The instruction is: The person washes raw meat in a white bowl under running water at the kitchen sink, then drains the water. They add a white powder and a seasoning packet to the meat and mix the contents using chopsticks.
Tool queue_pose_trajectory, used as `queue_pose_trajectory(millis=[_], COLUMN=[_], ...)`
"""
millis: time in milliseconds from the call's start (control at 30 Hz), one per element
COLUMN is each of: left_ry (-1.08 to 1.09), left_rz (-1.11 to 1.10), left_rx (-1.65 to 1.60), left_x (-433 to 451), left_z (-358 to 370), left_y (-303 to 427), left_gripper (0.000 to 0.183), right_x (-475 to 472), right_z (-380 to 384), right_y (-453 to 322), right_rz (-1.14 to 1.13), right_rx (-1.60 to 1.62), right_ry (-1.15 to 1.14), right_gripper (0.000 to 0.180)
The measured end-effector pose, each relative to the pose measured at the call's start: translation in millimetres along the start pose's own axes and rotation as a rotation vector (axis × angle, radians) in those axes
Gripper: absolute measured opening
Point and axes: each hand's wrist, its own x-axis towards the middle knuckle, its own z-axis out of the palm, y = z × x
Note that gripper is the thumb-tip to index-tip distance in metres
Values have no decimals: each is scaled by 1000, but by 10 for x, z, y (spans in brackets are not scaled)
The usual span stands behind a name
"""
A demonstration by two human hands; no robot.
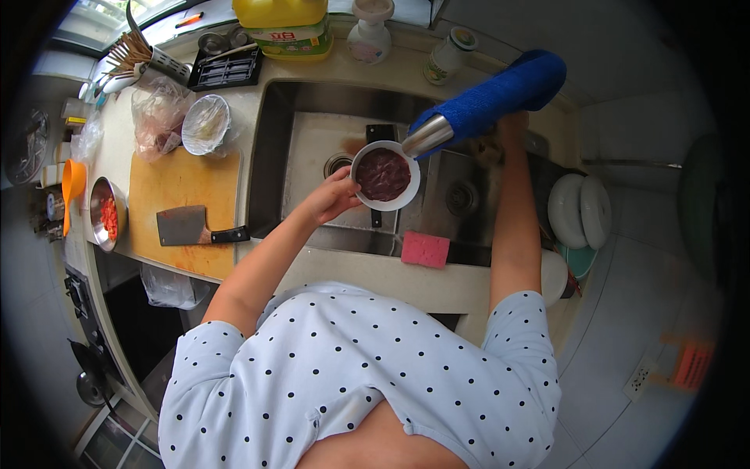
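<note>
A white bowl [415,190] of dark red raw meat pieces [384,174] is in my left hand [335,196], gripped by its left rim over the sink [272,170]. Close above the bowl's upper right edge is the metal spout [429,135] of a faucet wrapped in blue cloth [498,88]. My right hand [512,122] reaches in beside the wrapped faucet; its fingers are mostly hidden, so what it touches is unclear. A pink sponge [426,249] lies on the sink's front edge.
Left of the sink, a cleaver [183,225] lies on a wooden cutting board [176,182]. Nearby are a metal bowl of chopped red pieces [109,218], a plastic-covered bowl [205,125] and a plastic bag [158,117]. White dishes [567,211] stand at right, a yellow jug [287,29] behind.
</note>
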Motion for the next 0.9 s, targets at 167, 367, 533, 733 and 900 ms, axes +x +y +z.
queue_pose_trajectory(millis=[167,367,533,733,900], left_ry=[9,-5,15,-13,3], left_rz=[-18,-2,24,42,39], left_rx=[-33,-54,-60,-71,-66], left_x=[99,136,149,152,25], left_z=[-57,-34,-28,55,156], left_y=[-55,-47,-31,-11,55], left_gripper=[41,39,37,33,34], right_x=[48,-66,-822,-1838,-1992], right_z=[-10,-64,-602,-564,-418], right_y=[357,171,-313,-1108,-1293], right_rz=[-465,126,531,687,725], right_rx=[-259,282,974,1356,1678], right_ry=[-4,-98,33,-873,-918], right_gripper=[23,17,16,51,63])
